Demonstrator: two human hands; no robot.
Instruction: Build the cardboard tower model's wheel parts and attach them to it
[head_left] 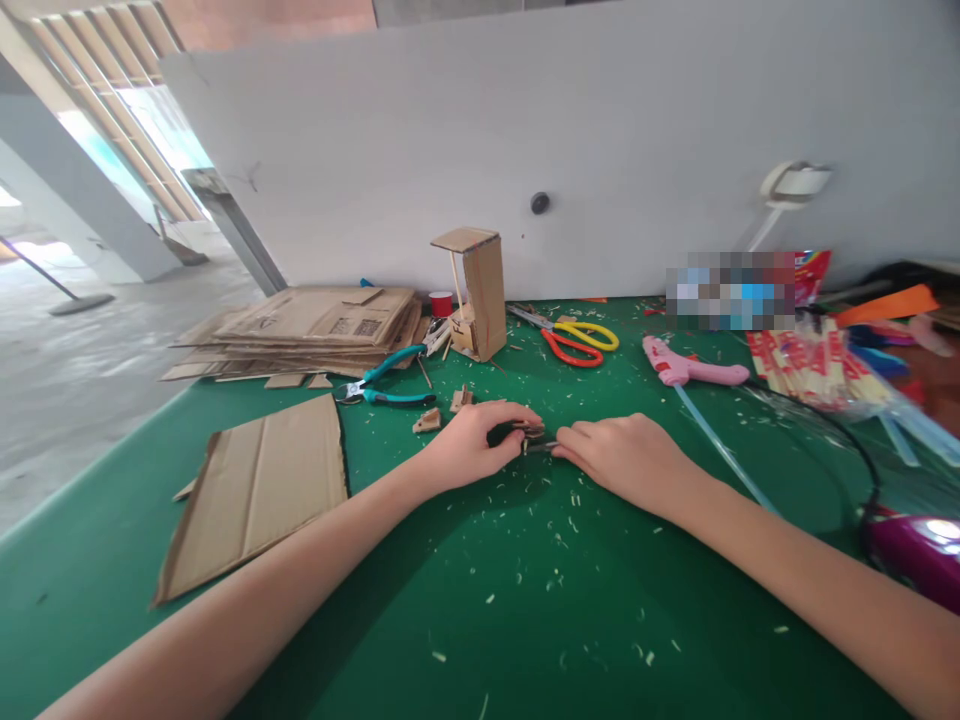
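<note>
My left hand (476, 442) is closed round a small brown cardboard piece (533, 430), pinched between thumb and fingers. From the right, my right hand (630, 455) has its fingers closed on a thin greyish strip (543, 447), perhaps a blade, whose tip meets the cardboard piece. Most of this strip is hidden by the fingers. Two small cut cardboard bits, one (427, 421) lower and one (461, 399) higher, lie just beyond my left hand. Behind them stands a small upright cardboard model (486, 300) with a flat top and a thin stick post.
Teal-handled pliers (386, 390), stacked cardboard (315, 325) and a loose cardboard sheet (259, 490) lie left. Scissors (577, 340) with red and yellow handles lie behind. A pink glue gun (686, 368), its cord and packaged sticks (806, 365) are right. Pale shavings litter the green table (420, 620).
</note>
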